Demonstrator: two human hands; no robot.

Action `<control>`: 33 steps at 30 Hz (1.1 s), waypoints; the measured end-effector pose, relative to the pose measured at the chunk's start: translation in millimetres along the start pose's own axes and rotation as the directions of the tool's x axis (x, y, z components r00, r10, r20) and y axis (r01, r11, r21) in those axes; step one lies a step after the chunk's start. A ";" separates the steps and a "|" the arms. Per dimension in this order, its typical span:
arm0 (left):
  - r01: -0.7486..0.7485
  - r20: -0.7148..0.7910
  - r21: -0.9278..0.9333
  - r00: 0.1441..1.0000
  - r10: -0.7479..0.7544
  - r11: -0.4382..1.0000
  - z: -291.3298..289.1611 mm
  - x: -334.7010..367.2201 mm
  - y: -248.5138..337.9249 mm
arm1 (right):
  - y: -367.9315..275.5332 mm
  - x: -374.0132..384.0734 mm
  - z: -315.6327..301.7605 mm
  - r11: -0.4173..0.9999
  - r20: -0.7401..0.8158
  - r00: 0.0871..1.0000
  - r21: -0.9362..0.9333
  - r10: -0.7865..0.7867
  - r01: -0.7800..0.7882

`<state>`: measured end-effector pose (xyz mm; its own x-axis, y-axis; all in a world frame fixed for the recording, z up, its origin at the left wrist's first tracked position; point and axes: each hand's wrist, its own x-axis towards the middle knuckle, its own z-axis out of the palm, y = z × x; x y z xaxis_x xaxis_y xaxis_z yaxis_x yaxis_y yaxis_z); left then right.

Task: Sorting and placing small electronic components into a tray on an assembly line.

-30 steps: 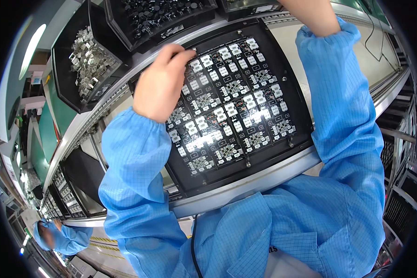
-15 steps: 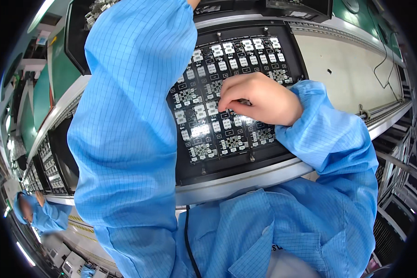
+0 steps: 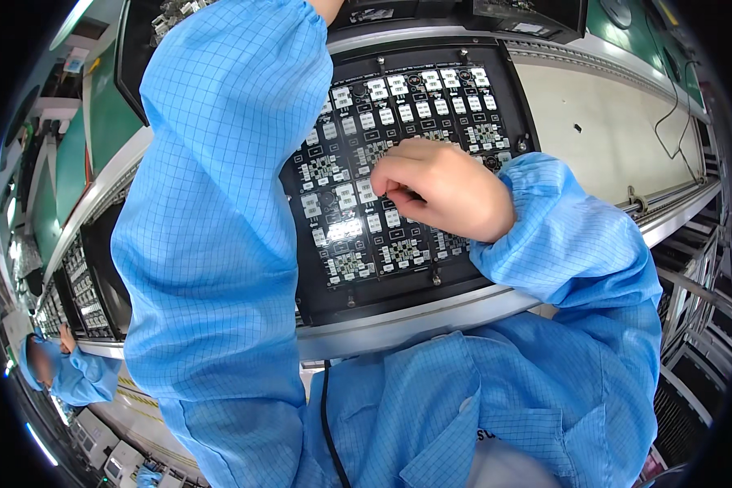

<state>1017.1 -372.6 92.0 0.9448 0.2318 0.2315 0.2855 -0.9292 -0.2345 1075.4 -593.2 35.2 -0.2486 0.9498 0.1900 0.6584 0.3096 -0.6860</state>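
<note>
My right hand (image 3: 447, 191) hovers over or rests on a black printed circuit board panel (image 3: 382, 146); contact cannot be made out. Its fingers are curled in and pressed together, and whatever they may hold is hidden. Rows of white connectors and small pale components cover the panel, which sits in a black carrier frame (image 3: 508, 93) with small metal posts along its edges. My left arm, in a blue checked sleeve (image 3: 211, 211), reaches up across the panel's left side. Only a sliver of my left hand (image 3: 327, 8) shows at the top edge; its fingers are out of the picture.
Black bins (image 3: 529, 18) stand beyond the carrier, one at the upper left holding loose metallic parts (image 3: 175, 15). A metal rail (image 3: 415, 307) runs along the near side. Further panels (image 3: 89, 293) lie down the line at left, where another person (image 3: 73, 370) works.
My right hand has shifted a little left and toward me, its fingers curling tighter. My left arm has moved slightly left and still reaches to the top edge.
</note>
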 end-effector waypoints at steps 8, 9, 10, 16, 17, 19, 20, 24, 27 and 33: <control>-0.093 -0.158 -0.074 0.984 0.080 0.993 -0.3 4.4 1.0 | 7.8 12.9 -66.3 1.000 -0.279 0.960 -0.005 0.019 -0.021; -0.062 -0.163 -0.144 0.986 0.038 0.988 -10.2 3.4 6.6 | 11.8 14.0 -83.1 0.993 -0.378 0.919 0.083 0.112 -0.086; -0.071 -0.195 -0.200 0.980 0.031 0.977 -19.4 -1.7 12.5 | 24.6 9.1 -96.6 0.982 -0.517 0.842 -0.009 0.157 -0.189; 0.045 -0.228 -0.684 0.935 -0.272 0.728 -20.5 -74.2 23.9 | 87.5 32.5 -163.9 0.947 -0.430 0.865 -0.064 0.258 -0.315; 0.036 -0.234 -0.717 0.928 -0.290 0.696 -17.9 -84.5 33.5 | 91.8 36.8 -162.7 0.885 -0.365 0.855 -0.144 0.369 -0.443; 0.028 -0.134 -0.826 0.960 -0.246 0.563 -16.6 -99.1 50.2 | 109.2 37.0 -165.1 0.822 -0.218 0.923 -0.423 0.317 -0.382; 0.096 -0.039 -0.872 0.964 -0.263 0.480 -13.9 -113.0 56.2 | 119.7 46.5 -153.8 0.815 -0.163 0.944 -0.477 0.286 -0.329; 0.201 0.105 -0.925 0.951 -0.291 0.323 -9.5 -136.4 74.5 | 80.3 49.2 -155.7 0.797 -0.274 0.933 -0.496 0.232 -0.344; 0.210 0.140 -0.930 0.961 -0.238 0.302 -9.5 -149.1 79.8 | 90.1 44.7 -159.0 0.808 -0.326 0.936 -0.511 0.132 -0.292; 0.300 0.240 -0.937 0.925 -0.293 0.177 -10.7 -162.5 96.0 | 121.0 39.5 -162.6 0.908 -0.527 0.838 -0.267 0.142 -0.322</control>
<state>889.3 -502.6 42.0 0.8294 0.5559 0.0560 0.1830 -0.3649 0.9129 1260.7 -510.8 73.9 0.2599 0.8637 0.4318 0.8680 -0.0130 -0.4964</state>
